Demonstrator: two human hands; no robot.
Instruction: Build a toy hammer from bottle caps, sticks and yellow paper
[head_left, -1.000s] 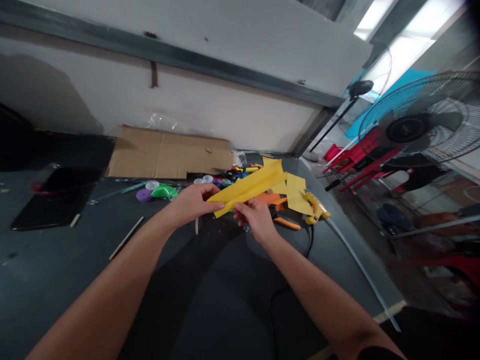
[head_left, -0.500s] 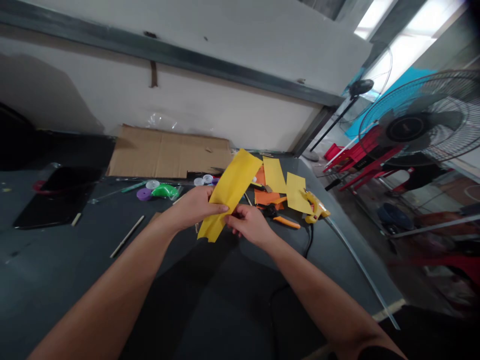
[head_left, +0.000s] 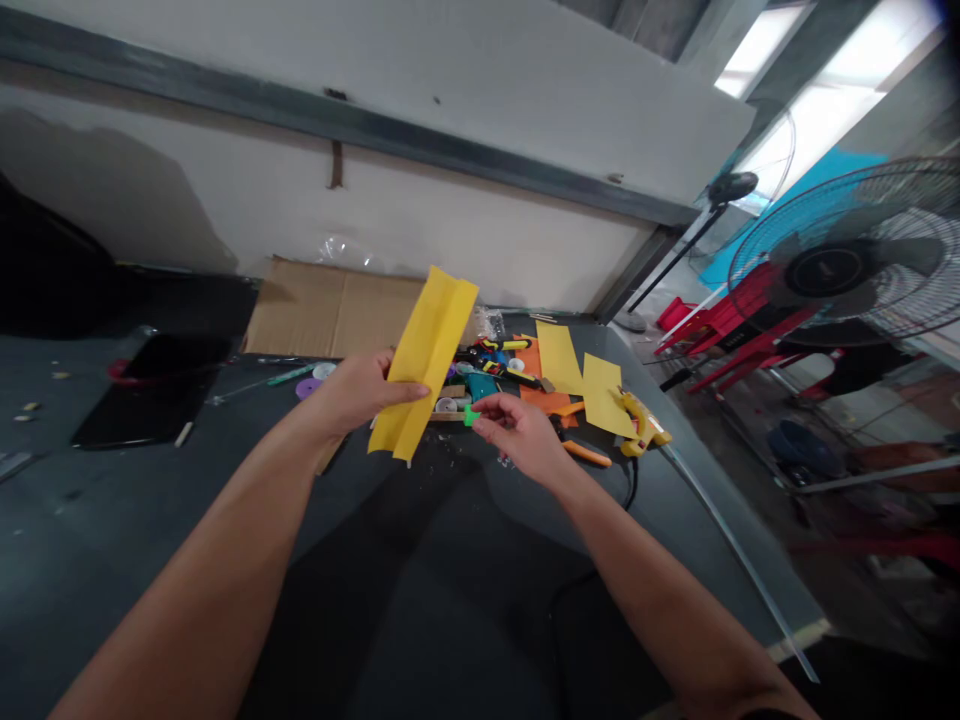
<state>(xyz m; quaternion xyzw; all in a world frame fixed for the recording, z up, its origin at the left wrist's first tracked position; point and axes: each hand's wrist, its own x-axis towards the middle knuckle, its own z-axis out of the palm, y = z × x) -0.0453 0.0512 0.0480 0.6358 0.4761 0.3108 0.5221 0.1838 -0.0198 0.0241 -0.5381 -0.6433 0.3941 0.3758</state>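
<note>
Left hand (head_left: 352,392) is clenched around the lower part of a folded yellow paper strip (head_left: 424,365), thumb lying across its face. The strip stands tilted, held up in the air over the workbench (head_left: 112,520), with a lengthwise crease down its middle and its top end showing against the cardboard behind. Its bottom end hangs clear of the bench top. Right hand (head_left: 521,435) is just beside the strip, low over a heap of craft supplies, with its thumb and forefinger (head_left: 480,405) drawn together at a small bright green piece (head_left: 470,415). From here I can't tell whether that piece is pinched or only touched.

Close by those fingers lie a short wooden strip (head_left: 450,416) and a teal plastic piece (head_left: 480,385), with yellow-and-black utility knives (head_left: 504,345) behind them. To the right are an orange card (head_left: 532,370), two yellow paper sheets (head_left: 559,358) (head_left: 606,395), a yellow hot glue gun (head_left: 641,425) with its black power cord (head_left: 631,485), and an orange-handled tool (head_left: 585,453). On the left of the bench sit a purple roll (head_left: 306,388) and a dark tablet (head_left: 154,390). A flattened cardboard sheet (head_left: 337,310) leans at the wall. Off to the right, a pedestal fan (head_left: 847,270) stands near red plastic chairs (head_left: 727,320).
</note>
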